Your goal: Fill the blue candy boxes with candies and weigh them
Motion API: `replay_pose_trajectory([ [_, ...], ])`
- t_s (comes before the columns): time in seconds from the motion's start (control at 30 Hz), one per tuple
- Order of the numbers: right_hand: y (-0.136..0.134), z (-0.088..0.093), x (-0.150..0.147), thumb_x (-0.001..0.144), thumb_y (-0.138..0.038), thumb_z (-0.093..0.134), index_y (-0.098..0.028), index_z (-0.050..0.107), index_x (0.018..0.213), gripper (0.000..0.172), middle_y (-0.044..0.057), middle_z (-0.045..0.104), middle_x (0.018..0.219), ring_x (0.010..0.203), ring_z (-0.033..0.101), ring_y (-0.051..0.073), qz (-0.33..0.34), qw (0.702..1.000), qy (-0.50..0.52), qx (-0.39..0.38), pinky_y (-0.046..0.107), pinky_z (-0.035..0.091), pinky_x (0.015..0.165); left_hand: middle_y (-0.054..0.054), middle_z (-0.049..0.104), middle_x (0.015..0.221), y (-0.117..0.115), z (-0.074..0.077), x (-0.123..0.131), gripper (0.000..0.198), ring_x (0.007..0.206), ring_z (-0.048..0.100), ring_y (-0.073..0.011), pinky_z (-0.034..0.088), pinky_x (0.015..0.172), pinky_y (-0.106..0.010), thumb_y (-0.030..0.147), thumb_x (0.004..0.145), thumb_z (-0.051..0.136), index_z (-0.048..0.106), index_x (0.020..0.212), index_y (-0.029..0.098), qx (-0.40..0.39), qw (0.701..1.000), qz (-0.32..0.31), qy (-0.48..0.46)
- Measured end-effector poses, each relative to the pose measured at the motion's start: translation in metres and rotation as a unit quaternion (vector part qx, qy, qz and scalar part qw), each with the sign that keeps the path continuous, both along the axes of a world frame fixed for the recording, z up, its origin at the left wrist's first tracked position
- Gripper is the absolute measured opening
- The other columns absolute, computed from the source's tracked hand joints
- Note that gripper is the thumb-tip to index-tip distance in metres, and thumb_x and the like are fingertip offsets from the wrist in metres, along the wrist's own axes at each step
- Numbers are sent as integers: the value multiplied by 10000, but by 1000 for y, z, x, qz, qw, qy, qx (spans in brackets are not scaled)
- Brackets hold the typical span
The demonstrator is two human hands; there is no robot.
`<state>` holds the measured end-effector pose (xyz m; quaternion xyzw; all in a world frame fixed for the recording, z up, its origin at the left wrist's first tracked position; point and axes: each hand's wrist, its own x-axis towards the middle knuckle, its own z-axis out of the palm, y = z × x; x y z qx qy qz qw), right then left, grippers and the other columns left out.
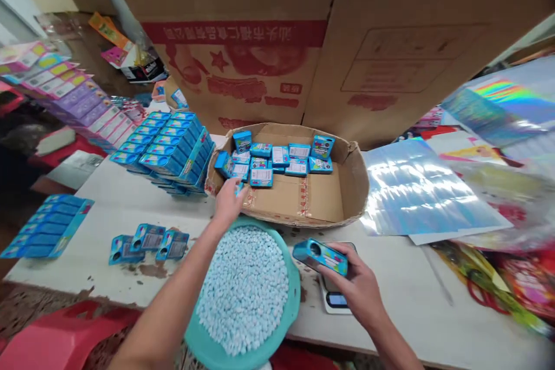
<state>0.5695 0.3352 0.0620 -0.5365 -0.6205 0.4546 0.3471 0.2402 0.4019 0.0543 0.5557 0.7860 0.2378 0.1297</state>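
Note:
My left hand (229,201) reaches over the near rim of a shallow cardboard tray (329,196), fingers closed around a small blue box that is mostly hidden. Several small blue boxes (277,159) lie in the tray's far half. My right hand (351,277) grips one blue box (319,255) above a small digital scale (336,299). A teal bowl (295,295) full of pale blue candies (245,286) sits between my arms at the table's front edge.
A stack of blue boxes (171,150) stands left of the tray. Three open blue boxes (150,241) lie on the white table, with a flat blue pack (45,226) further left. Holographic sheets (416,191) spread to the right. Large cartons (303,40) stand behind.

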Motion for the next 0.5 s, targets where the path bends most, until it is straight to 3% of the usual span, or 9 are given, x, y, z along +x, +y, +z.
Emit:
replay_pose_trajectory([
  [0.03,1,-7,14,727,-412,719,-218,611,1031,376,46,622,1037,923,598,220,-36,999,-12,0,316,482,817,-120,552,1244,34,-3,-1,430,1133,534,-220,412,947,-311,373,883,476,472,1258,162,-70,997,-9,36],
  [0.1,3,-26,36,740,-427,696,-206,598,1034,380,51,624,1012,906,597,223,-96,995,-36,8,327,485,800,-171,537,1249,89,-16,0,540,1152,521,-272,407,947,-352,359,811,585,455,1280,126,-133,989,-24,51],
  [0.2,9,-59,56,738,-432,685,-190,596,1018,381,61,615,991,922,587,234,-147,986,-62,43,360,479,819,-204,499,1270,132,-43,9,716,1184,477,-359,402,939,-443,340,643,741,464,1275,151,-183,980,-49,63],
  [0.3,13,-88,66,746,-425,674,-187,586,1024,377,64,604,990,932,582,235,-170,981,-65,63,388,476,843,-241,390,1350,135,-65,20,825,1260,359,-436,369,943,-534,359,570,778,430,1291,160,-208,971,-55,99],
  [0.37,12,-97,70,763,-421,660,-192,577,1040,369,65,601,998,941,582,233,-174,980,-67,64,404,477,860,-256,374,1355,132,-71,27,837,1252,371,-430,384,935,-509,357,572,767,402,1292,138,-224,964,-70,123],
  [0.5,4,-84,74,776,-413,671,-195,495,1216,522,119,531,1200,1138,509,272,-173,972,-114,116,474,441,960,-189,580,1143,122,-61,39,630,1039,567,-348,449,843,-410,289,612,719,475,1177,152,-262,948,-135,117],
])
